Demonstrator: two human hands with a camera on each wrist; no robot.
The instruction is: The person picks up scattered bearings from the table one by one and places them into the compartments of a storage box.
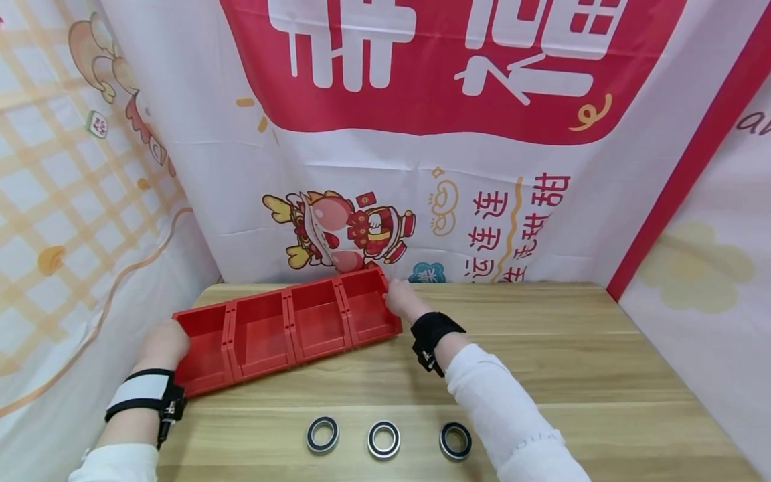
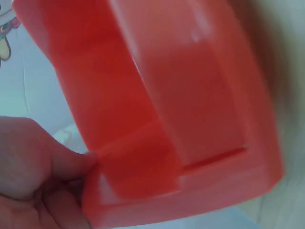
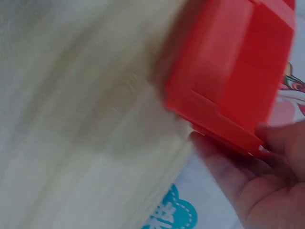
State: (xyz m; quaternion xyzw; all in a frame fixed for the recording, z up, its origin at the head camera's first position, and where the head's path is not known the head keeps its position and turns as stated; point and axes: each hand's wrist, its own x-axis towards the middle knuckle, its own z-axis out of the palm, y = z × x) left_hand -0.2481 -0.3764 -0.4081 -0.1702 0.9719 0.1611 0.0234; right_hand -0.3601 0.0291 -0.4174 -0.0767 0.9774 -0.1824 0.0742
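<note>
In the head view, left hand (image 1: 164,345) and right hand (image 1: 402,299) grip opposite ends of the red tray (image 1: 319,328) at the worktop's (image 1: 512,361) left rear, likely for balance; the left wrist view shows one end pinched, the right wrist view the other.

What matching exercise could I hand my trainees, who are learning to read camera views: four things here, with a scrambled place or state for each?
Things
1. Tray
2. Left hand
3. Right hand
4. Middle ring

Places and states
A. Grips the tray end that sits higher in the head view
B. Lies flat on the wooden tabletop, flanked by two other rings
C. Red, divided into four compartments
D. Grips the tray end that sits lower in the head view

Pairs: 1-C, 2-D, 3-A, 4-B
</note>
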